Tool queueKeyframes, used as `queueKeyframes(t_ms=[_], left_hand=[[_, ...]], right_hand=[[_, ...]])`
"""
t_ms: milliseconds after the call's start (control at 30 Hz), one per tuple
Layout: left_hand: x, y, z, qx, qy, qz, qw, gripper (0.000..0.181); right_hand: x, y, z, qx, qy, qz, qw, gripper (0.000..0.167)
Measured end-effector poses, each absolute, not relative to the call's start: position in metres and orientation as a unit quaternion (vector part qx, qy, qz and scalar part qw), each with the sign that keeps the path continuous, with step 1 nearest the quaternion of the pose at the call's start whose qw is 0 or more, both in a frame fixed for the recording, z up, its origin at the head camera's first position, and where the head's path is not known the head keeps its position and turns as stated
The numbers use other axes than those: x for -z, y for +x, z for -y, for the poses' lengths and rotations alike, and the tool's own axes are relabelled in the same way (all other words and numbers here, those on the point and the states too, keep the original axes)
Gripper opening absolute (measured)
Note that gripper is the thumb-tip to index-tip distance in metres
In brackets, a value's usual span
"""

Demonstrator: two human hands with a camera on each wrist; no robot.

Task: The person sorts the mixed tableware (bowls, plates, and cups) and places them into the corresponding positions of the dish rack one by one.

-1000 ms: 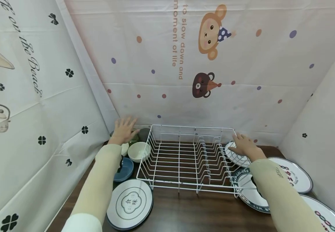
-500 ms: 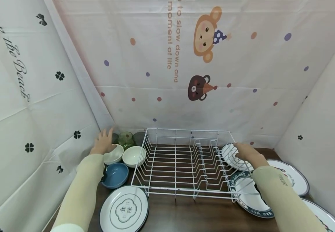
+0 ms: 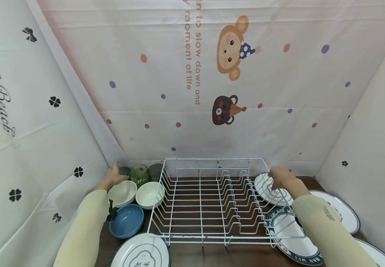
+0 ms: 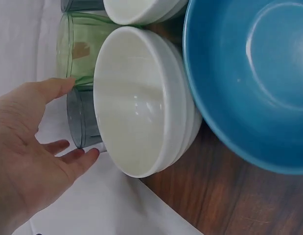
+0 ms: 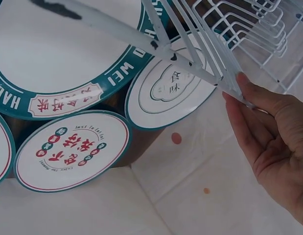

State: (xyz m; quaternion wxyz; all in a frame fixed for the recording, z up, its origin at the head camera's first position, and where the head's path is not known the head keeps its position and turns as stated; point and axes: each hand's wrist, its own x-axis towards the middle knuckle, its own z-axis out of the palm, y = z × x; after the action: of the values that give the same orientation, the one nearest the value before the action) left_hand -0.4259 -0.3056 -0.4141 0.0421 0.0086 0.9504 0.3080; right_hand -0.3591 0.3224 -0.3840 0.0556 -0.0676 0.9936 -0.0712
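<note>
I've got the right hand (image 5: 273, 132) pinching the side rail of the white wire rack (image 3: 212, 237), toward its far right corner, rack mid-table on the brown table (image 3: 192, 256), right side overlapping the green-rimmed plate (image 3: 290, 233) from my head view. Small white plate (image 3: 268, 190) just beyond that rail. Left hand (image 4: 36, 142) not gripping, fingers and thumb apart around the smoky grey glass (image 4: 81, 117), thumb tip at the green glass (image 4: 82, 49); contact I can't tell. White bowl (image 4: 131, 103) right beside that glass, blue bowl (image 3: 126, 221) next, nearer me
</note>
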Motion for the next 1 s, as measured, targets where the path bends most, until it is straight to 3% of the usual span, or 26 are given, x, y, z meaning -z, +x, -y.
queueKeyframes(t_ms=[767,1000], left_hand=[[0.431,-0.437,0.316,-0.317,-0.041,-0.943,0.086,0.086],[0.438,-0.436,0.317,-0.318,-0.069,-0.946,-0.003,0.083]], right_hand=[[0.393,-0.355,-0.315,0.051,-0.038,-0.998,0.024,0.046],[0.394,-0.352,-0.314,0.082,-0.030,-0.996,0.022,0.048]])
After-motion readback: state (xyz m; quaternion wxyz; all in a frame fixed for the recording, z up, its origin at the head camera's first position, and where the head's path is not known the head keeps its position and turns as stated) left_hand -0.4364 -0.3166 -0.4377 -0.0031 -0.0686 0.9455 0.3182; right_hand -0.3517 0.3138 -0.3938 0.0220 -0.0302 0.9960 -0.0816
